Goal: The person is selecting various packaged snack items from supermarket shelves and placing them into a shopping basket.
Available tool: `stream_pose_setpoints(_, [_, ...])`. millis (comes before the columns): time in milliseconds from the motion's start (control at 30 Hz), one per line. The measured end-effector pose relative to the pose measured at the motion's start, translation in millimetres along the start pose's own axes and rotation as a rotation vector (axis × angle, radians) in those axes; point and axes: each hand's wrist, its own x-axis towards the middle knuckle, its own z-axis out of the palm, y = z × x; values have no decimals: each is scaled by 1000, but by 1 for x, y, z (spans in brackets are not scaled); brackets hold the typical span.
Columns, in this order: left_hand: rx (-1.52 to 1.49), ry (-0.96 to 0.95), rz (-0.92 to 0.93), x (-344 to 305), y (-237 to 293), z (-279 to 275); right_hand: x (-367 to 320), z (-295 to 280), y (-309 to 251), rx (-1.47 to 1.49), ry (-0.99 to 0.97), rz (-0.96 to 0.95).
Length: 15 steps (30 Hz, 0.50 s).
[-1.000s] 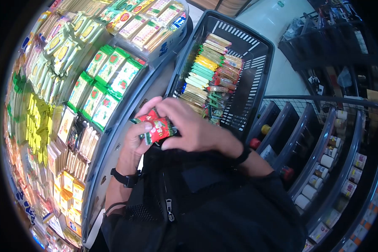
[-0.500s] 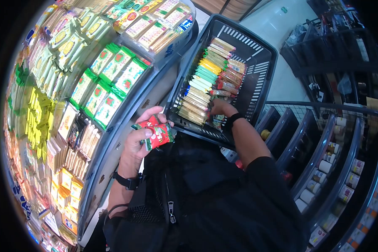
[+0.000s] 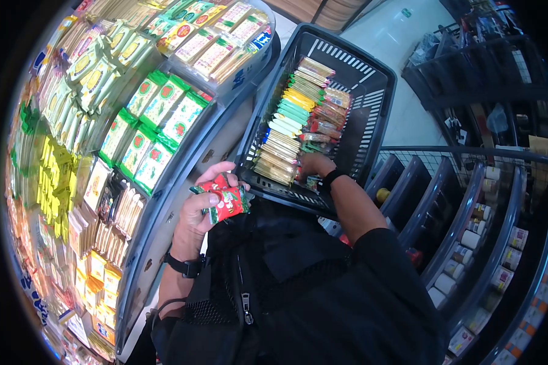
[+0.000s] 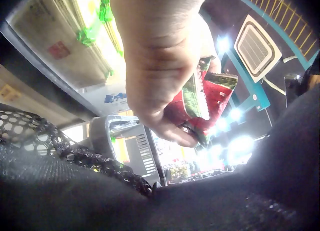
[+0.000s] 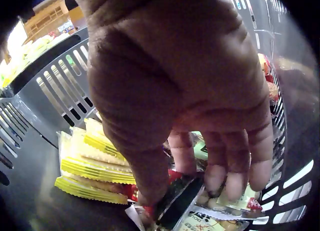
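Observation:
My left hand (image 3: 208, 201) grips a small stack of red-and-green snack packets (image 3: 228, 199) at chest height, beside the shelf edge; in the left wrist view the same red packets (image 4: 212, 98) stick out past its curled fingers (image 4: 165, 126). My right hand (image 3: 312, 164) reaches down into the near end of a dark plastic shopping basket (image 3: 380, 91). In the right wrist view its thumb and fingers (image 5: 220, 178) close round a clear snack packet (image 5: 200, 218) lying by yellow packets (image 5: 90, 166). Rows of packets (image 3: 292, 109) fill the basket's left side.
A curved shelf (image 3: 158, 121) of green, yellow and orange packets stands on the left. On the right, a wire rack (image 3: 469, 231) holds small jars and bottles. My black bag (image 3: 256, 286) hangs at my chest. Pale floor (image 3: 408, 36) lies beyond the basket.
My right hand has left the red packets and gone into the basket, settling at its near end. The left hand still holds the red packets in much the same place.

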Motion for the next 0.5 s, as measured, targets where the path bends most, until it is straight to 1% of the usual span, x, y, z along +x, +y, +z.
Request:
stream_pose_setpoints(167, [3, -12, 4, 2, -1, -3, -17, -9, -11, -36, -19, 15])
stream_pose_setpoints(267, [-3, -7, -4, 2, -1, -3, -37, -26, -21, 24, -91, 70])
stream_pose_setpoints(367, [5, -2, 2, 3, 0, -3, -41, -37, -15, 61, -147, 107])
stream_pose_setpoints(467, [2, 12, -12, 3, 1, -3, -55, -54, -8, 218, -6, 94])
stream_pose_setpoints(500, [-3, 19, -21, 3, 2, -3, -65, -71, -12, 195, -25, 54])
